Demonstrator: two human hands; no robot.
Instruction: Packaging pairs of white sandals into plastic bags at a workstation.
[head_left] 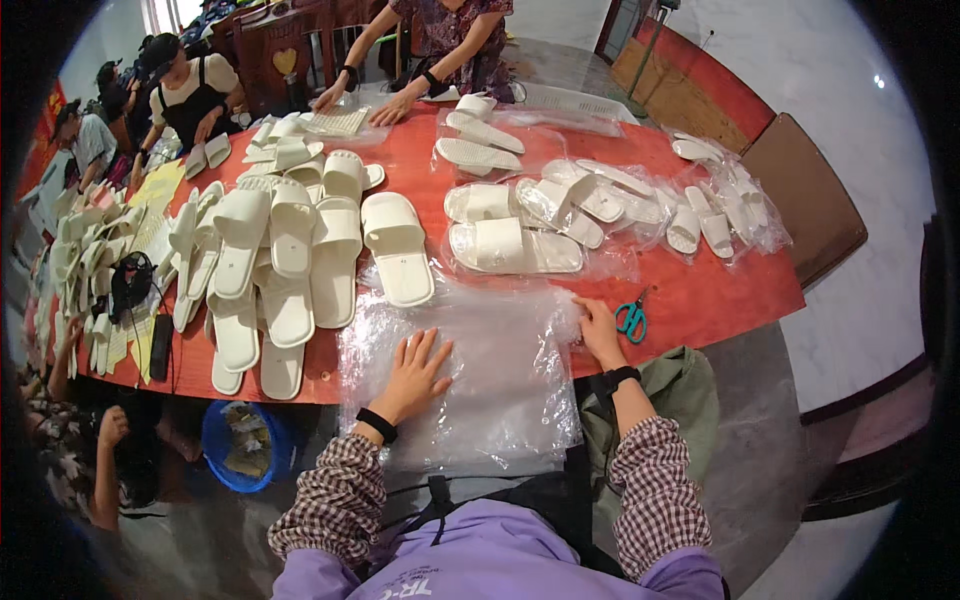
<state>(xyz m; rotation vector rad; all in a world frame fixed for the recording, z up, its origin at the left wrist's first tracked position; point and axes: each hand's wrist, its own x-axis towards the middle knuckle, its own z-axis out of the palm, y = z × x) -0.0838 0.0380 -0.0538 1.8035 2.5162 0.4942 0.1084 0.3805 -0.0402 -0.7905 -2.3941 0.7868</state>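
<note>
A stack of clear plastic bags lies in front of me, its near part hanging past the table edge. My left hand rests flat on the stack's left side with its fingers spread. At the stack's far right corner, my right hand has its fingers closed on the edge of a bag. Teal-handled scissors lie just right of that hand. Beyond the bags sits a single cream slipper, and left of it cream slippers are heaped in overlapping layers.
Bagged slippers spread over the far and right parts of the red table. A person's hands work at the far edge; other people sit at left. A blue bin stands below the table, and green cloth hangs at right.
</note>
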